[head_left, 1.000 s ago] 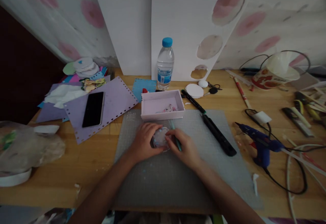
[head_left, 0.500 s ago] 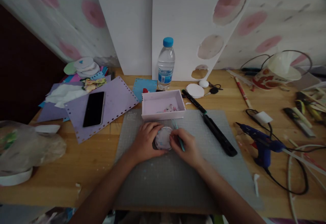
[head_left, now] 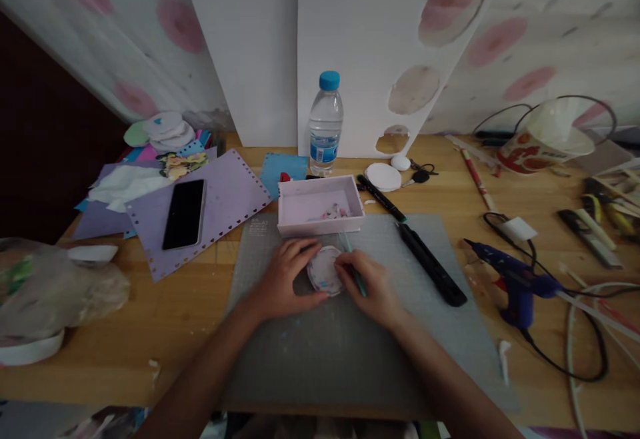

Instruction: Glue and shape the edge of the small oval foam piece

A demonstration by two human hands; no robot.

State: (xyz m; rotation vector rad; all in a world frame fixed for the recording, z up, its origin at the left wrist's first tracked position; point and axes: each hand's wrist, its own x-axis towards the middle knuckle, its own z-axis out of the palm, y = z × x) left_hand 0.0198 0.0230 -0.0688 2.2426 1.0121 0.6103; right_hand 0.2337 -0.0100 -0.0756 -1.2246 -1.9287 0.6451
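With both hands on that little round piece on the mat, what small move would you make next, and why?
Probably press the tool tip down along the round piece's right edge: the right hand holds the teal tool there, while the left hand steadies the piece flat on the cutting mat.

A single head-worn camera looks forward and down from the near edge of the wooden table [head_left: 165, 332], close above the grey cutting mat [head_left: 350, 359], facing the far edge and white boards [head_left: 360, 39].

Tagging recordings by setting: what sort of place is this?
Probably a home craft desk: a wooden table with a grey cutting mat, a blue glue gun and punched coloured paper sheets.
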